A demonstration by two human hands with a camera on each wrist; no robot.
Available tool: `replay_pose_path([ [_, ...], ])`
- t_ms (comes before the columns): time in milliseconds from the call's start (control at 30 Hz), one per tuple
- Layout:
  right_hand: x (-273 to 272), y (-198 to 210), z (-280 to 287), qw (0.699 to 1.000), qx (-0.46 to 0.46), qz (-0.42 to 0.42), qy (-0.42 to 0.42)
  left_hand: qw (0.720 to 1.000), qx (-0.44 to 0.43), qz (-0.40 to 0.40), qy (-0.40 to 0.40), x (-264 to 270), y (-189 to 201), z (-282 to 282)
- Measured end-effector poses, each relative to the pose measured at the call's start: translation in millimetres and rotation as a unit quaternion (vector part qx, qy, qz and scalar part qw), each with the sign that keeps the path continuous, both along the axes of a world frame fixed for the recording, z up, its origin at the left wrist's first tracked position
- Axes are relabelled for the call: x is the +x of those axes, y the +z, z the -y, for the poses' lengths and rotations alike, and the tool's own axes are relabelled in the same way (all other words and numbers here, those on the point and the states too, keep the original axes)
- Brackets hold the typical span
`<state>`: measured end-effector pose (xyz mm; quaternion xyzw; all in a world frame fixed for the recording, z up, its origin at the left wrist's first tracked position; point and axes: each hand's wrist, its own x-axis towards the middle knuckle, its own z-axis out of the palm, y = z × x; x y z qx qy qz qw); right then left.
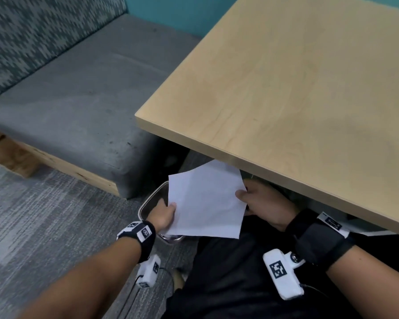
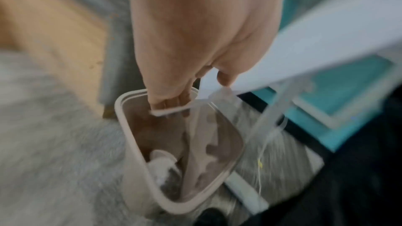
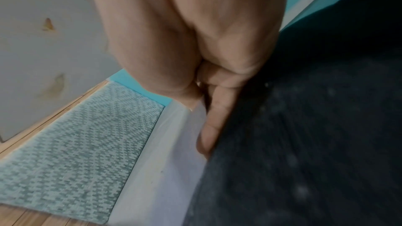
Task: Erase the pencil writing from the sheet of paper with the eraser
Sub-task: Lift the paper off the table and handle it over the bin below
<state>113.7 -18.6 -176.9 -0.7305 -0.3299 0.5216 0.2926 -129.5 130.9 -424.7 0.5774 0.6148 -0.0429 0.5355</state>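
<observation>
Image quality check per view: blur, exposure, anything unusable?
Head: mostly sharp and evenly lit; paper reads clean, deep shadow under the table, wide-angle bend at the edges. Left wrist: heavy motion blur; bin and left hand are smeared but recognisable. Right wrist: soft and dim; right hand fills the frame, dark noisy fabric at right.

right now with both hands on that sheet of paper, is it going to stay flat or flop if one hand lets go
Probably flop: the sheet of paper already bows between the left hand and right hand, each pinching an edge. It looks thin and light, so one hand can likely carry it, though it may droop toward the small bin below.
</observation>
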Motion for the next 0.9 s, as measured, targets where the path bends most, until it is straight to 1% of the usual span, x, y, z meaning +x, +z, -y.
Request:
replay_pose_path([
  [33, 0, 3, -1, 1.0, -0.001, -0.007, 0.002, 0.998, -0.023, 0.03, 0.055, -3, -3, -6],
  [67, 0, 6, -2, 1.0, -0.001, -0.013, 0.005, 0.991, -0.033, 0.07, 0.105, -3, 5, -7],
  [167, 1, 8, -8, 1.0, -0.002, -0.023, 0.013, 0.965, -0.084, 0.175, 0.178, 2, 34, -5],
  [233, 2, 5, -11, 0.999, -0.026, 0.002, 0.039, 0.96, -0.086, 0.188, 0.186, -4, 28, -4],
  [267, 3, 4, -13, 0.998, -0.036, 0.016, 0.053, 0.965, -0.075, 0.176, 0.181, -11, 20, -4],
  [300, 4, 2, -15, 0.997, -0.043, 0.028, 0.061, 0.971, -0.053, 0.147, 0.179, -16, 16, -4],
  [333, 4, 1, -16, 0.996, -0.048, 0.034, 0.064, 0.981, -0.028, 0.099, 0.163, -22, 12, -4],
  [367, 5, 1, -17, 0.996, -0.051, 0.036, 0.064, 0.99, 0.011, 0.047, 0.13, -26, 13, -3],
  [400, 4, 0, -18, 0.996, -0.057, 0.036, 0.058, 0.993, 0.076, -0.008, 0.085, -26, 23, 0],
  [433, 4, -1, -19, 0.996, -0.064, 0.035, 0.048, 0.987, 0.154, -0.038, 0.039, -24, 37, 4],
  [467, 4, -3, -20, 0.996, -0.072, 0.032, 0.04, 0.975, 0.223, -0.022, -0.005, -18, 55, 10],
  [500, 3, -4, -22, 0.996, -0.078, 0.025, 0.031, 0.963, 0.262, 0.032, -0.045, -9, 77, 18],
  [533, 2, -5, -25, 0.996, -0.083, 0.014, 0.022, 0.954, 0.268, 0.101, -0.091, 2, 97, 29],
  [567, 0, -6, -27, 0.996, -0.082, -0.004, 0.018, 0.943, 0.254, 0.151, -0.153, 16, 120, 42],
  [600, -3, -6, -30, 0.997, -0.077, -0.024, 0.02, 0.933, 0.227, 0.189, -0.207, 30, 141, 55],
  [633, -7, -5, -32, 0.997, -0.068, -0.038, 0.027, 0.922, 0.209, 0.223, -0.238, 45, 158, 67],
  [667, -11, -3, -33, 0.997, -0.06, -0.044, 0.032, 0.911, 0.207, 0.252, -0.254, 57, 167, 77],
  [700, -15, 0, -34, 0.997, -0.056, -0.048, 0.026, 0.901, 0.211, 0.273, -0.261, 64, 166, 83],
  [733, -16, 1, -34, 0.997, -0.056, -0.055, 0.013, 0.898, 0.224, 0.275, -0.26, 67, 161, 86],
  [767, -17, 4, -32, 0.997, -0.056, -0.062, 0.004, 0.906, 0.233, 0.246, -0.253, 66, 148, 87],
  [800, -16, 4, -29, 0.996, -0.054, -0.068, 0.001, 0.919, 0.235, 0.198, -0.248, 62, 132, 83],
  [833, -14, 6, -26, 0.996, -0.052, -0.075, 0.003, 0.935, 0.223, 0.13, -0.244, 55, 118, 78],
  [867, -13, 8, -23, 0.995, -0.051, -0.081, 0.005, 0.946, 0.206, 0.055, -0.246, 46, 101, 68],
  [900, -11, 9, -20, 0.995, -0.05, -0.084, 0.006, 0.962, 0.155, -0.003, -0.225, 33, 78, 53],
])
